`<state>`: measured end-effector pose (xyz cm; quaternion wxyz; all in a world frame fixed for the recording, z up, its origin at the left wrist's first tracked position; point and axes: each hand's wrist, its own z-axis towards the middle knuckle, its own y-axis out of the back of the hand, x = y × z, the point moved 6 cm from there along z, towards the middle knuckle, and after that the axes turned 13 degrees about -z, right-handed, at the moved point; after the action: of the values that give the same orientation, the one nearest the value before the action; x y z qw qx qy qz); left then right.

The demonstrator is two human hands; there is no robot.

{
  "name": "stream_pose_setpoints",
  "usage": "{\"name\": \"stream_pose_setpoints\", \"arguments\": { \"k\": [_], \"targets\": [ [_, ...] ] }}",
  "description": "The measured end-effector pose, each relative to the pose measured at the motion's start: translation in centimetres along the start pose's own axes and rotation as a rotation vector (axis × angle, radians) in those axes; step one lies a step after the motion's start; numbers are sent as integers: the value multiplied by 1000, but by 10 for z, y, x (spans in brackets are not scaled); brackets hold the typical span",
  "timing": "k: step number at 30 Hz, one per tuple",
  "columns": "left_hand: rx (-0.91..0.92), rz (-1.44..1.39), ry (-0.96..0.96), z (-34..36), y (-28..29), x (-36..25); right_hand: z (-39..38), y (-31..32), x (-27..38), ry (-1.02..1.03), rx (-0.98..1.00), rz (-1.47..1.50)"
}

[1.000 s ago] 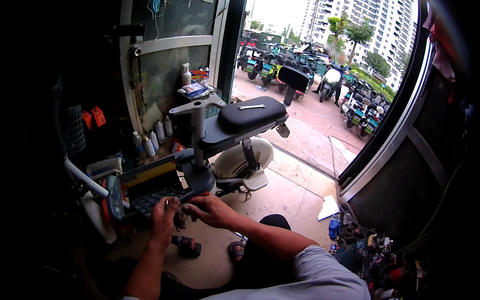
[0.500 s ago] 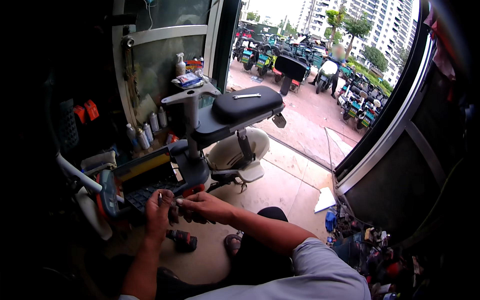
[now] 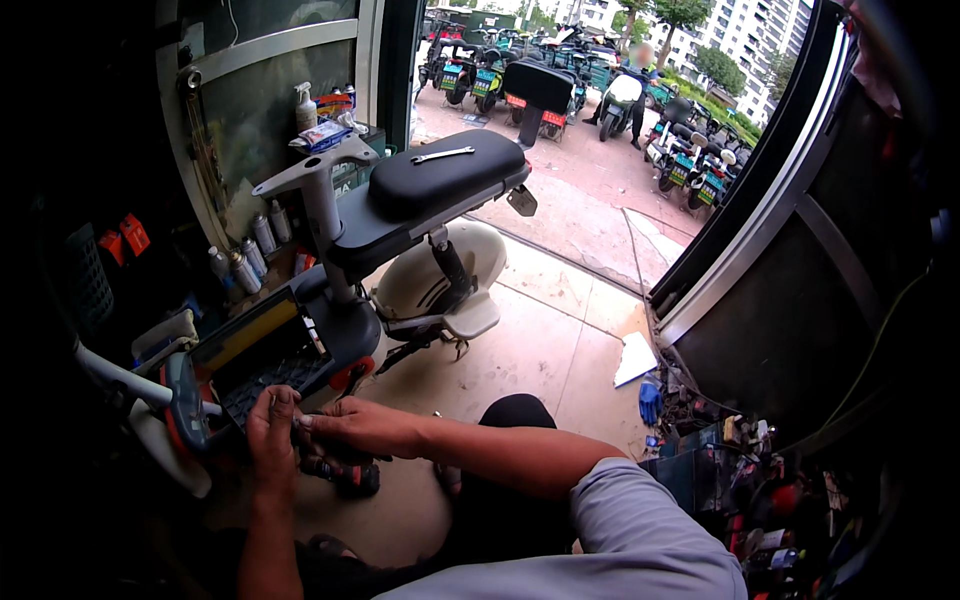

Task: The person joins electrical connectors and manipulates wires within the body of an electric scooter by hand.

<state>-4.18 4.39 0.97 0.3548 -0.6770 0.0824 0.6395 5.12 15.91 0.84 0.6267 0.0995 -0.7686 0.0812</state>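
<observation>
In front of the scooter's open floor compartment (image 3: 265, 385), my two hands meet. My left hand (image 3: 270, 432) is closed, its thumb and fingers pinched upward. Fingers bent, my right hand (image 3: 345, 425) pinches close beside it. Whatever small thing lies between them is too dark and small to name. Just below my right hand, a dark cordless drill (image 3: 355, 478) with red parts rests on the floor. The scooter's black seat (image 3: 425, 185) stands beyond, with an open-end wrench (image 3: 442, 155) lying on top.
Spray cans (image 3: 243, 270) stand by the glass door at left. Blue gloves (image 3: 650, 400) and a white broken panel (image 3: 635, 360) lie near the right door frame, beside piled tools and parts (image 3: 770, 500). Outside, parked scooters (image 3: 485, 80) line the paving; a person (image 3: 640, 65) is among them.
The view has turned, so the scooter and doorway sit farther left and higher. My hands stay together; the small metal end that showed at my left thumb is no longer distinct.
</observation>
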Motion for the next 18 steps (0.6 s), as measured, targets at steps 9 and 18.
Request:
{"name": "stream_pose_setpoints", "arguments": {
  "k": [9,18],
  "targets": [
    [-1,61,33,-1,1,1,-4,0,6,-46,-54,10],
    [46,-109,101,-6,-7,-3,-6,9,7,-32,-93,14]
  ]
}}
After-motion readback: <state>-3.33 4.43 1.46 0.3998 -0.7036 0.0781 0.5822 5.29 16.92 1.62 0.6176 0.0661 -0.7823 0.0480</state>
